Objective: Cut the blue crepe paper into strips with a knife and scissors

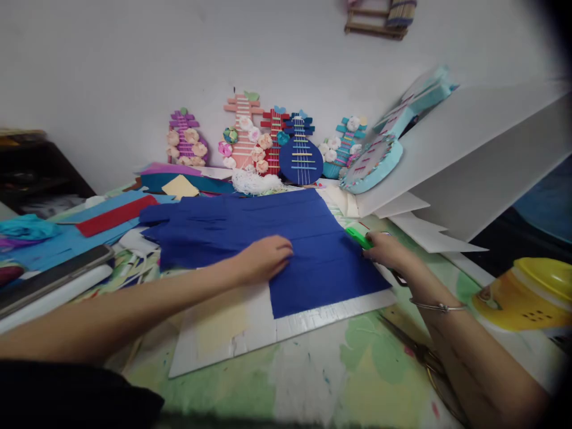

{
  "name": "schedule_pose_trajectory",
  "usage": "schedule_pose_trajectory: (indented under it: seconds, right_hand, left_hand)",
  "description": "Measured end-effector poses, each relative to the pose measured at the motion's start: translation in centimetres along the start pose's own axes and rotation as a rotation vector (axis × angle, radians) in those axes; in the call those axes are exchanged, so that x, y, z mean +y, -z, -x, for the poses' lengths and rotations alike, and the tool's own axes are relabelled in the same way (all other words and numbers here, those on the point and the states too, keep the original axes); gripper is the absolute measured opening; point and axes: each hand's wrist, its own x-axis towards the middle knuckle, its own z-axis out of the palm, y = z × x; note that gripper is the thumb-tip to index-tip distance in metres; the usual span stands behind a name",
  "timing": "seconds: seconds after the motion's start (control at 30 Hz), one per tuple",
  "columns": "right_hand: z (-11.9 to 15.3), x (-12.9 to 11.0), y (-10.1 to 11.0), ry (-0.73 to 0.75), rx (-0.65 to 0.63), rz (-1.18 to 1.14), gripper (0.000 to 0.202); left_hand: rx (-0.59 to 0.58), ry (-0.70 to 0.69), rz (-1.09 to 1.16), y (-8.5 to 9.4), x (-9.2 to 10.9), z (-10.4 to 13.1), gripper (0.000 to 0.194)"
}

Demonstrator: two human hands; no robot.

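A dark blue sheet (308,262) lies over a white board (214,339) on the patterned tablecloth. My left hand (267,257) rests on the sheet's middle with its fingers curled; whether it grips anything is hidden. At the sheet's right edge, my right hand (386,249) is closed around a bright green tool (358,238), whose tip points to the upper left. A dark-edged object shows partly beneath the right hand. Scissors (420,351) lie beside my right forearm.
Decorated paper instruments (301,158) stand along the wall. White boards (447,161) lean at the right, above a yellow container (522,292). Left are a phone (58,277), a red strip (117,215) and light blue sheets (89,238). White stringy material (254,182) lies behind the sheet.
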Motion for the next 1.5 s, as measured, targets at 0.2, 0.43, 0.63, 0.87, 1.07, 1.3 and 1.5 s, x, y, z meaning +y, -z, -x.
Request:
schedule_pose_trajectory:
  seconds: [0.2, 0.43, 0.63, 0.87, 1.07, 1.3, 1.5]
  right_hand:
    - [1.0, -2.6, 1.0, 0.046, -0.030, 0.174, 0.026]
    - [7.8, -0.8, 4.6, 0.071, -0.101, 0.309, 0.007]
    - [17.0, 3.1, 1.6, 0.009, -0.207, 0.336, 0.004]
    - [20.2, 4.9, -1.2, 0.075, -0.165, 0.023, 0.013]
    - [20.5, 4.7, -1.5, -0.011, -0.213, -0.199, 0.022]
    - [21.7, 0.3, -1.9, -0.297, -0.323, -0.974, 0.059]
    - [22.3, -4.5, -2.6, -0.279, -0.406, -1.293, 0.059]
  left_hand:
    - [-0.080, -0.011, 0.083, -1.1, 5.9, 5.1, 0.056]
    - [-0.009, -0.106, 0.018, -0.4, 8.9, 6.8, 0.050]
    - [0.018, -0.117, -0.053, -0.6, 10.2, 6.2, 0.025]
    - [-0.018, -0.087, -0.078, 0.1, 9.6, 4.0, 0.015]
    - [-0.004, -0.002, -0.083, -0.2, 10.1, 3.5, 0.025]
    - [0.137, 0.108, -0.079, -1.0, 10.3, 2.9, 0.015]
    - [0.258, -0.067, -0.063, -1.5, 10.1, 3.3, 0.019]
